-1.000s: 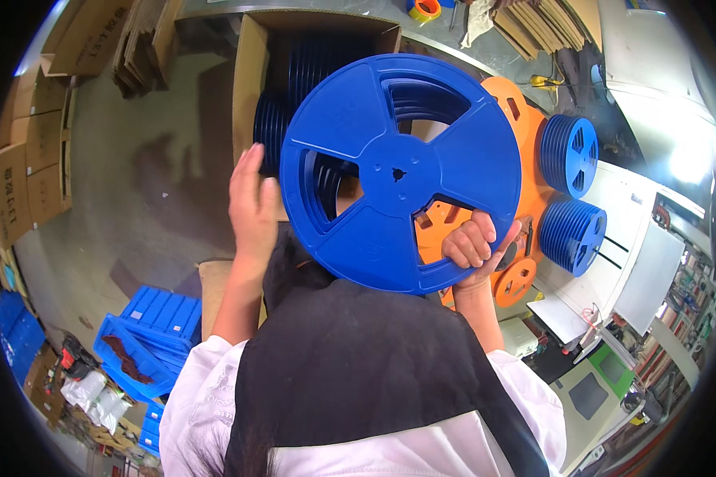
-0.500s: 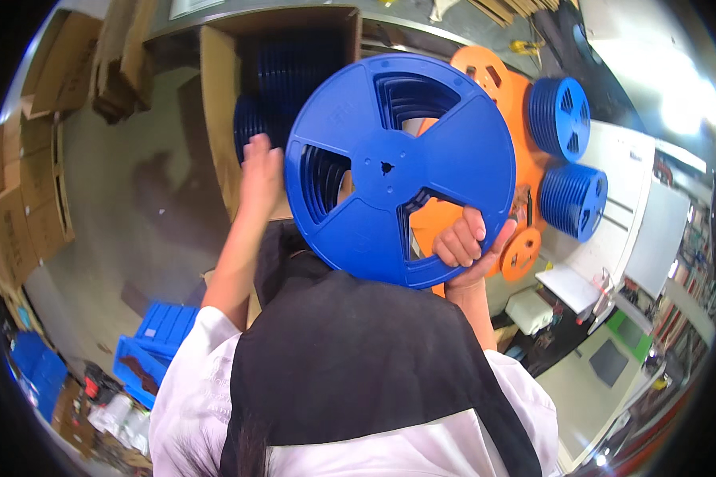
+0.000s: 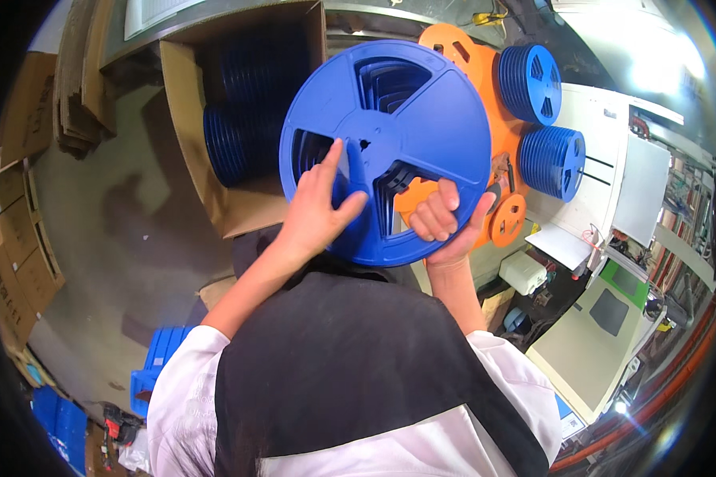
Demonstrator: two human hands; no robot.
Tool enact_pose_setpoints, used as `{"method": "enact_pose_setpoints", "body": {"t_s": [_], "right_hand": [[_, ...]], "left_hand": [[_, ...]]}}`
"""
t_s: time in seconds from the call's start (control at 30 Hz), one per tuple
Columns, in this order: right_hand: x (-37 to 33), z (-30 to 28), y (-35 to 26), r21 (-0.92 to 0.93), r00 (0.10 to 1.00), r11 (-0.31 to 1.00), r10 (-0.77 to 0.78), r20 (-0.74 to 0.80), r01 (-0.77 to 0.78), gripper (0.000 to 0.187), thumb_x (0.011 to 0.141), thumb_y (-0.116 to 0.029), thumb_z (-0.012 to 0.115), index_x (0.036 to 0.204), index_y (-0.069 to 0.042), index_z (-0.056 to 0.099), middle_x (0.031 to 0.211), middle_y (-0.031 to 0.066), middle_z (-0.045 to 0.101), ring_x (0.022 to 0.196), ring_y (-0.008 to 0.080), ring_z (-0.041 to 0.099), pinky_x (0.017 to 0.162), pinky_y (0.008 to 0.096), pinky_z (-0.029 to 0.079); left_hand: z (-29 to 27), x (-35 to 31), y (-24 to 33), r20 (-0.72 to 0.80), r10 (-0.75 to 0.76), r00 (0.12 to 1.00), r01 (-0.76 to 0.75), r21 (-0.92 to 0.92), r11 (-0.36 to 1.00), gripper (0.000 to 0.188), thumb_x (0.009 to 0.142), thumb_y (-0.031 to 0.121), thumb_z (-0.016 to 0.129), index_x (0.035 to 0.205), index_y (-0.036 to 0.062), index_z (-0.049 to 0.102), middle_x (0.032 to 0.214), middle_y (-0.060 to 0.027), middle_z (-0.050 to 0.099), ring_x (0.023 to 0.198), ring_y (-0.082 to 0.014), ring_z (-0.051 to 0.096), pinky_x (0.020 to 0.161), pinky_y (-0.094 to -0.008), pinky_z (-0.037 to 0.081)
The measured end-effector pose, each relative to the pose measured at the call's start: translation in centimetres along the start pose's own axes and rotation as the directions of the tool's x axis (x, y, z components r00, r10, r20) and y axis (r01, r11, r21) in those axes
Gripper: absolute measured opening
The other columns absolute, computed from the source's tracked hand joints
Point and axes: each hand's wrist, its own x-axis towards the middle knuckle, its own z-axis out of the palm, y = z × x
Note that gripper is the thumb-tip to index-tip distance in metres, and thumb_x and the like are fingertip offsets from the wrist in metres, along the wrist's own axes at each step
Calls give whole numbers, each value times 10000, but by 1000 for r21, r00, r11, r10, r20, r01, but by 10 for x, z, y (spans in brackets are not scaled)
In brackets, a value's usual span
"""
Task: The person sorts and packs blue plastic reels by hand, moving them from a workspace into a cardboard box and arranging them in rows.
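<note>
An open cardboard box [image 3: 215, 159] on the floor holds a row of blue reels standing on edge, and across from it a white counter [image 3: 612, 151] carries two stacks of blue reels [image 3: 550, 159] beside an orange reel [image 3: 453, 48]. Between them, chest-high, a large blue reel [image 3: 390, 143] faces up. The right hand [image 3: 445, 219] has a closed grip through a spoke opening at its lower rim, apparently carrying the weight, while the left hand [image 3: 314, 211] lies open on the face, index finger out toward the hub, steadying it.
</note>
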Motion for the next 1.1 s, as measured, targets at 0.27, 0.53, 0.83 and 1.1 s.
{"method": "enact_pose_setpoints", "body": {"t_s": [0.27,0.53,0.83,1.1], "right_hand": [[7,7,20,-234,991,968,115,69,-96,581,834,-651,554,884,-73,524,569,-29,432,468,84,399,479,242,324],[14,3,15,-129,994,988,97,49,-90,586,831,-644,564,937,-68,538,590,-1,470,518,118,451,536,275,387],[3,-3,11,-271,945,954,35,-326,-129,601,888,-528,559,1180,-4,525,1099,171,623,1016,321,612,920,453,482],[11,-3,4,-505,787,834,-151,-598,-223,432,943,-311,555,1232,9,526,1207,115,603,1100,270,581,950,411,468]], "left_hand": [[-6,-5,3,-107,-54,993,58,39,998,982,694,264,757,1493,101,209,1088,-179,475,1002,-336,462,931,-420,391],[-19,-4,22,-227,-55,972,97,177,979,925,668,246,755,1458,105,294,1035,-151,465,975,-305,453,910,-405,383],[-46,5,35,-364,72,929,77,380,922,853,658,200,718,1424,147,347,1084,-158,461,1039,-317,436,931,-444,340],[-63,0,10,-404,134,905,62,436,898,831,647,167,709,1407,176,374,1050,-144,451,1027,-314,442,925,-430,354]]}}
